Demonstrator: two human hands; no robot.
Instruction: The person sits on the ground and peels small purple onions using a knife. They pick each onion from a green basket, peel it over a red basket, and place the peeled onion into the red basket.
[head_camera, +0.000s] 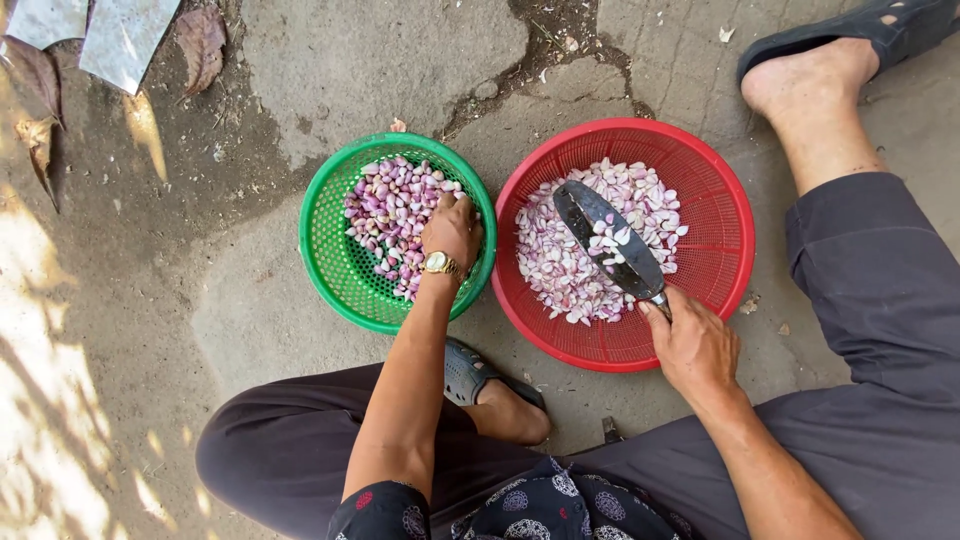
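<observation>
Two bare hands show in my feed, reaching out from above dark trouser legs and a patterned shirt hem at the bottom edge. Nearest me, between the folded legs, I see a foot in a grey sandal (468, 372) resting on the concrete ground (250, 320). My right hand (693, 347) is clenched around the handle of a broad metal knife (610, 240), whose blade angles up and left over the red basket (725, 235); a few pale slices cling to the blade. That basket holds a heap of sliced shallots (570, 265), white and pale purple. My left hand (453, 230), with a gold wristwatch (440, 264) at the wrist, lies palm down in the green basket (325, 250), its fingers curled into the pile of peeled whole shallots (385, 210); I cannot tell whether they have caught one. Both baskets stand side by side, rims nearly touching. Farther off, top right, the other foot wears a dark sandal (860, 25). Dry leaves (200, 40) lie at top left.
</observation>
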